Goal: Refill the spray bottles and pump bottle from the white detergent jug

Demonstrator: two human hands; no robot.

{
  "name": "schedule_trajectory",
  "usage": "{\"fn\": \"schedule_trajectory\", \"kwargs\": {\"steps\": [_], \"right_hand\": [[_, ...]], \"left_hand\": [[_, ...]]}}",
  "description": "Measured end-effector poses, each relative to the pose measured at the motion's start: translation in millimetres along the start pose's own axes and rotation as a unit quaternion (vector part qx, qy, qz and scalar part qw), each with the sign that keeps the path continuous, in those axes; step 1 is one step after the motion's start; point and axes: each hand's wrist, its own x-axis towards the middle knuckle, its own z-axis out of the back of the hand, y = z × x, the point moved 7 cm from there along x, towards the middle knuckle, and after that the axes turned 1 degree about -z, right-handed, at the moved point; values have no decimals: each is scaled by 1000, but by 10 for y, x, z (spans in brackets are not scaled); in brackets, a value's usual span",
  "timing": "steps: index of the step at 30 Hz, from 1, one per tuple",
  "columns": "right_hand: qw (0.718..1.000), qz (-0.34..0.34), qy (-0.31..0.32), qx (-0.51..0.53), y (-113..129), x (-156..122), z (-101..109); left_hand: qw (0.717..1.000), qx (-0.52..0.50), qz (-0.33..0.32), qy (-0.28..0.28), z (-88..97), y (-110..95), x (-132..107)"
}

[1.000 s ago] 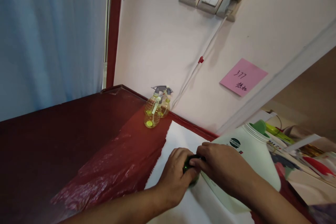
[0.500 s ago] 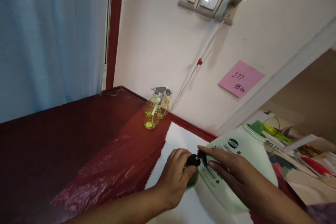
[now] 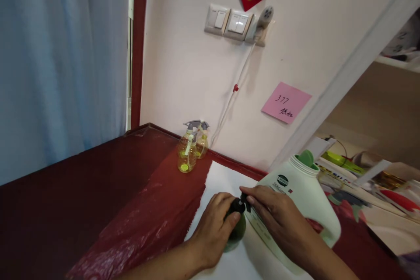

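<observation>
My left hand (image 3: 212, 230) is wrapped round a small green bottle (image 3: 236, 232) that stands on a white sheet (image 3: 226, 179). My right hand (image 3: 274, 221) pinches the bottle's black pump top (image 3: 241, 203) with thumb and fingers. Right behind my right hand stands a large white jug (image 3: 302, 197) with a green cap (image 3: 306, 158), partly hidden by that hand.
Two small spray bottles (image 3: 191, 151) with yellow liquid stand against the wall on the dark red table (image 3: 82, 192), which has crinkled red plastic (image 3: 147, 223) on it. Switches and a plug (image 3: 236, 24), a cord and a pink note (image 3: 286, 103) are on the wall. Clutter (image 3: 367, 179) lies at right.
The view has tilted up, showing more wall. My right hand has gone from covering the bottle top to pinching its black pump head; my left hand stays round the bottle.
</observation>
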Motion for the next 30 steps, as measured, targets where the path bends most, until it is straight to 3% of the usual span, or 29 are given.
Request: {"fn": "schedule_trajectory", "kwargs": {"steps": [9, 19, 30], "right_hand": [[998, 22, 19, -46, -103, -53, -64], [971, 109, -36, -211, -34, -13, -200], [968, 140, -94, -185, 49, -75, -187]], "left_hand": [[1000, 11, 17, 2, 1, -36, 35], [993, 33, 85, -72, 87, -67, 116], [997, 3, 64, -35, 21, -60, 67]]}}
